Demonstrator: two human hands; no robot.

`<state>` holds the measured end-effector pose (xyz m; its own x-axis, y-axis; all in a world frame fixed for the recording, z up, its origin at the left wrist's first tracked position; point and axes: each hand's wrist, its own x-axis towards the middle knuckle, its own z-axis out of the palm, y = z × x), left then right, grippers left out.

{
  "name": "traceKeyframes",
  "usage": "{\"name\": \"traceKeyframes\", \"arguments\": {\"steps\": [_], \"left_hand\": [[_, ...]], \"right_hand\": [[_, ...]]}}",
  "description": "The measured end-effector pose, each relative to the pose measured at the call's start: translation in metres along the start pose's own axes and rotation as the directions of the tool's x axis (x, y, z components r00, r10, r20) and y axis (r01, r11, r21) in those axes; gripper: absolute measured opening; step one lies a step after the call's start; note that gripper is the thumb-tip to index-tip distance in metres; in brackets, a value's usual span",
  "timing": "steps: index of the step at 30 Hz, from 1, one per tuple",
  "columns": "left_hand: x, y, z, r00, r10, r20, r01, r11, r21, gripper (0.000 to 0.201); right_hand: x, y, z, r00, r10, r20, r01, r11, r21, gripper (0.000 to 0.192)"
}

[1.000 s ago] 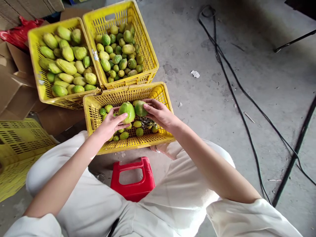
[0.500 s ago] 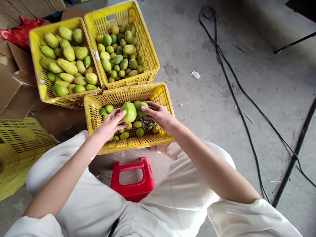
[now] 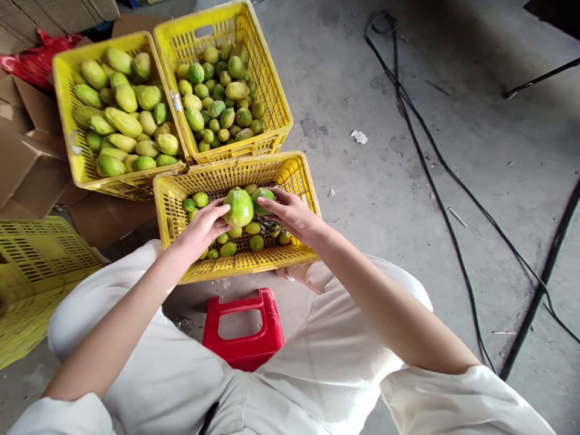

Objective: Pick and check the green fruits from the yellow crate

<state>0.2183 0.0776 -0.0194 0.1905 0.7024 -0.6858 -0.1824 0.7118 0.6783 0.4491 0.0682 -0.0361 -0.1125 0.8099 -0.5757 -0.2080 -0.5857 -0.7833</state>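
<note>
My left hand [image 3: 206, 225] is closed round the left side of a large, glossy green papaya [image 3: 238, 207], its thumb on top. My right hand [image 3: 294, 212] grips a smaller, darker green papaya [image 3: 261, 198], with its fingers over the far side, partly hiding the fruit. The two papayas are side by side, very close together, above the front yellow crate [image 3: 235, 266]. Inside that crate lie several small green-yellow fruits [image 3: 256, 242] and some dark, shiny crumpled material [image 3: 270, 227], partly covered by my hands.
Behind stand a left yellow crate [image 3: 72, 145] of larger, longer fruits and a right yellow crate [image 3: 278, 103] of smaller ones. Another yellow crate [image 3: 40, 254] is at the left, near cardboard [image 3: 27, 157]. A red stool [image 3: 244, 353] sits between my legs; black cables [image 3: 435, 181] cross the floor.
The large papaya and my left hand have shifted slightly to the right, with the left fingers drawn in closer. The smaller papaya has moved a little right in my right hand.
</note>
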Motion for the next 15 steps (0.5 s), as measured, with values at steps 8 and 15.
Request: {"name": "traceKeyframes", "arguments": {"steps": [8,15], "left_hand": [[-0.0029,-0.0006,-0.0026,0.999,0.006,0.042,-0.007,1.000,0.019,0.027],[0.0041,-0.0043,-0.0026,0.999,-0.007,-0.034,0.006,1.000,-0.026,0.023]], "right_hand": [[0.0038,0.0037,-0.0039,0.999,-0.003,-0.047,0.004,1.000,0.017,0.060],[0.0050,0.0019,-0.0030,0.992,0.024,-0.125,-0.029,0.999,-0.034,0.051]]}}
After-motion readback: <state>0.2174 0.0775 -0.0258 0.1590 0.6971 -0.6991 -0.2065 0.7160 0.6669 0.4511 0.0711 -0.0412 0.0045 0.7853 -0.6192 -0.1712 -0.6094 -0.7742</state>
